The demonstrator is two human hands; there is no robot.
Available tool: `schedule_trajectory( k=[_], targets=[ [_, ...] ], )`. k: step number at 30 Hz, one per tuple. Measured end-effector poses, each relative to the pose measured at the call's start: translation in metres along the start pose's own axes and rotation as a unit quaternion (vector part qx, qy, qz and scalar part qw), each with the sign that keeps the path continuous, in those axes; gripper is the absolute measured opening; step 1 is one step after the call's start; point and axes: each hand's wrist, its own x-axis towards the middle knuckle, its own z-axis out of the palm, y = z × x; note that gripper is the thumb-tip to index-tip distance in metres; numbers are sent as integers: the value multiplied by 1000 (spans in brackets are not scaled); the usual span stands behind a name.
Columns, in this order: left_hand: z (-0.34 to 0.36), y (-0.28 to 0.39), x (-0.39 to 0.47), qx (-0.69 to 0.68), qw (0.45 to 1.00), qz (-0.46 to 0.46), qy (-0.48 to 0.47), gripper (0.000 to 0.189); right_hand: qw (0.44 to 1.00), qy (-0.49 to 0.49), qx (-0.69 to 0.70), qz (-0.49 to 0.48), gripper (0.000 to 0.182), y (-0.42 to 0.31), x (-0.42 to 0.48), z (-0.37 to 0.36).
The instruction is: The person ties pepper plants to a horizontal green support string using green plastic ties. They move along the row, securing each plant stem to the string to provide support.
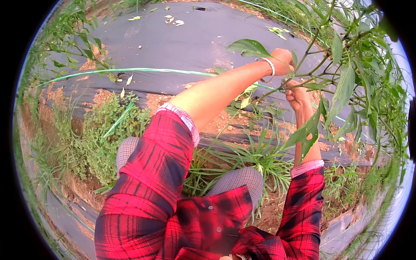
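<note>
My left hand [282, 62], with a pale bangle on its wrist, is at a green plant stem [304, 59], its fingers curled and partly turned away. Just below it, my right hand [296, 94] has its fingertips pinched at the green twine [265, 85] beside the same stem. The twine runs from the far left, behind my left forearm, to the stem and on to the right. Broad leaves [341, 91], some with holes, hang over my right forearm. What exactly lies between the fingers of my left hand is hidden.
Black plastic mulch film [182, 42] covers the bed, with fallen leaves [178, 23] on it. Grass [260, 159] and low weeds [107, 136] grow near my knees. Another plant [81, 42] stands at the upper left. Dense foliage [383, 91] fills the right side.
</note>
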Motion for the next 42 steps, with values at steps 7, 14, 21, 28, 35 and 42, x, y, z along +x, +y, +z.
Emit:
schedule_trajectory(
  k=[7,14,21,28,35,42],
  targets=[
    [27,-9,17,-4,999,37,28,14,970,-155,-185,-11,21,-14,6,-40],
    [51,-27,26,36,994,24,96,25,995,20,-101,-14,7,-10,-3,-12],
    [15,-25,-18,48,994,91,-20,23,981,31,-189,-4,9,-17,-6,11],
    [26,-44,3,89,968,25,-233,24,993,66,-86,-38,11,6,25,-40],
    [8,-30,-17,44,979,-28,-195,16,977,50,-200,-47,10,-2,10,-6],
    [32,-20,-23,61,992,92,-53,15,997,53,-48,-35,7,3,12,-38]
  ],
)
